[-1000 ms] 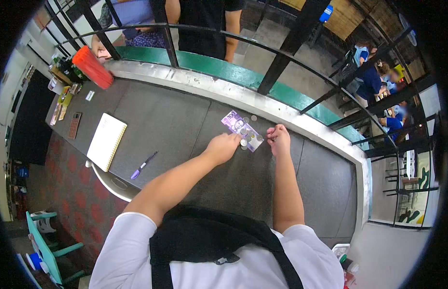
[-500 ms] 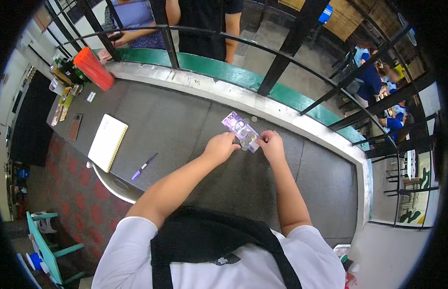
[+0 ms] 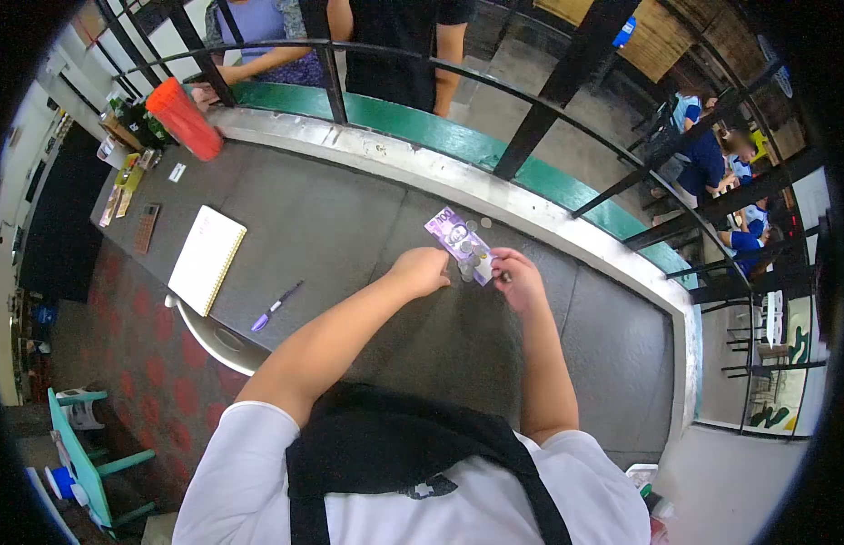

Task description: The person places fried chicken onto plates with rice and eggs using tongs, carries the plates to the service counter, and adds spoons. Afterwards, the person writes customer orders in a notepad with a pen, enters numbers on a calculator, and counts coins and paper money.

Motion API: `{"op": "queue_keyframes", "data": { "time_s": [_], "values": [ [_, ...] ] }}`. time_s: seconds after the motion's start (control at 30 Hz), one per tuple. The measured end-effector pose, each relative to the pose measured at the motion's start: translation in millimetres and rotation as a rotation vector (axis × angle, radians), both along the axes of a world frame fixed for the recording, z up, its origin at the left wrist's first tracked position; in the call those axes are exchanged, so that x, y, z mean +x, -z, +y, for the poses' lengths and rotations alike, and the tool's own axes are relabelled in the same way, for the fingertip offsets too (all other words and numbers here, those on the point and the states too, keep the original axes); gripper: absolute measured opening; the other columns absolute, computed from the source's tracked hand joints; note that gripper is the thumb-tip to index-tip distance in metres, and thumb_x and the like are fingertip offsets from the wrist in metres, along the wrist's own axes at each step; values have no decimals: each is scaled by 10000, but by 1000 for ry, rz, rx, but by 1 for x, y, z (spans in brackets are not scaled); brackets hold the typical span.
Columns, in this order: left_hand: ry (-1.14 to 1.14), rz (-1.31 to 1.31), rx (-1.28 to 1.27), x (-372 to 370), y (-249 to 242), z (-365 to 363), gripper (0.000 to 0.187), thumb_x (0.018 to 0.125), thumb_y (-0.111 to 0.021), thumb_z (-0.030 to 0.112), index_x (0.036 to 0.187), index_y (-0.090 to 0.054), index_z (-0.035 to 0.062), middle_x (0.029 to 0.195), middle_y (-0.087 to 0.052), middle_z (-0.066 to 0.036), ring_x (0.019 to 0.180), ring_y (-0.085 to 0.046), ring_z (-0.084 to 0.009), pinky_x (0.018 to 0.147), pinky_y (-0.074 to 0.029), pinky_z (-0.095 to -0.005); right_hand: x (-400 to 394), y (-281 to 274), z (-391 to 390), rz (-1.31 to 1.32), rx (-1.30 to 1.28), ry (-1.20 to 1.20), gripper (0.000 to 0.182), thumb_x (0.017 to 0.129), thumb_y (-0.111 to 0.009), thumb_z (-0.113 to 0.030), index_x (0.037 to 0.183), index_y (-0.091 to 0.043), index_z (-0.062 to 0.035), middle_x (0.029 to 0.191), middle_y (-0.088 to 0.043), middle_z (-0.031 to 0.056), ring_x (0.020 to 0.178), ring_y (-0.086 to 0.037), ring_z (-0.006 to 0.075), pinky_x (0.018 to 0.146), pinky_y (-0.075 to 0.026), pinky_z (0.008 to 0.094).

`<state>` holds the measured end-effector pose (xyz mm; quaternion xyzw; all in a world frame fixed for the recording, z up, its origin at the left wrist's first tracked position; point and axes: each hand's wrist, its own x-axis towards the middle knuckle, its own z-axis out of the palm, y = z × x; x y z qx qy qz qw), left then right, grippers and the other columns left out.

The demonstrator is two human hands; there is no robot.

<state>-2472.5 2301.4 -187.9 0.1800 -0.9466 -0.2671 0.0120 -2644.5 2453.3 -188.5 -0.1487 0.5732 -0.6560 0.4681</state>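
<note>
A purple 100 banknote [image 3: 451, 227] lies flat on the dark counter, with several coins [image 3: 468, 246] scattered over it and by its edges. One coin [image 3: 486, 222] rests on the counter beyond the note. My left hand [image 3: 424, 271] is closed on the counter, just left of the coins; its curled fingers hide whatever may be inside. At the note's lower right corner, my right hand [image 3: 520, 282] pinches a small roundish thing that looks like a coin [image 3: 505, 275].
An open notebook [image 3: 207, 259], a purple pen [image 3: 276, 306] and a calculator [image 3: 148, 228] lie to the left. Behind them stands a red tumbler [image 3: 186, 120] near bottles. Black bars [image 3: 481, 73] and a white ledge [image 3: 394, 154] border the counter. People stand beyond the bars.
My right hand has lifted and turned slightly away from the note's corner, fingers pinched. My left hand stays beside the coins. The whole view has shifted a little.
</note>
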Motion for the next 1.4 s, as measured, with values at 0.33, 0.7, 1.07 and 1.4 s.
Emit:
{"op": "queue_keyframes", "data": {
  "time_s": [0.33, 0.7, 1.07, 1.4],
  "values": [
    [-263, 246, 1539, 30, -8, -8, 114, 814, -580, 89, 925, -554, 87, 703, -530, -12, 484, -373, -48, 375, -212, -193, 39, -1, -23, 1258, 266, -72, 314, 670, -801, -215, 850, -674, 8, 843, -614, 163, 737, -602, 316, 674, -487, 403],
    [-391, 91, 1168, -8, -3, -16, 301, 878, -651, 334, 722, -576, 88, 620, -484, 36, 454, -351, -34, 368, -205, -190, 19, 12, -19, 750, 257, -169, 196, 742, -716, -152, 708, -552, -52, 733, -598, 73, 596, -541, 173, 495, -396, 295],
    [-181, 231, 173, -47, -1, -15, 253, 782, -677, 261, 955, -688, 78, 791, -670, -129, 713, -649, -273, 646, -491, -381, 19, 11, 14, -274, -102, 1, 113, 758, -649, -61, 821, -566, -105, 752, -585, 21, 635, -542, 117, 505, -389, 242],
    [-25, 145, -140, -64, 4, -20, 196, 752, -669, 233, 848, -645, 64, 837, -658, -162, 842, -636, -352, 747, -496, -458, 64, -3, -8, 1128, 401, -55, 302, 686, -798, -219, 844, -665, 1, 904, -618, 203, 827, -603, 367, 738, -484, 433]
  ]
}}
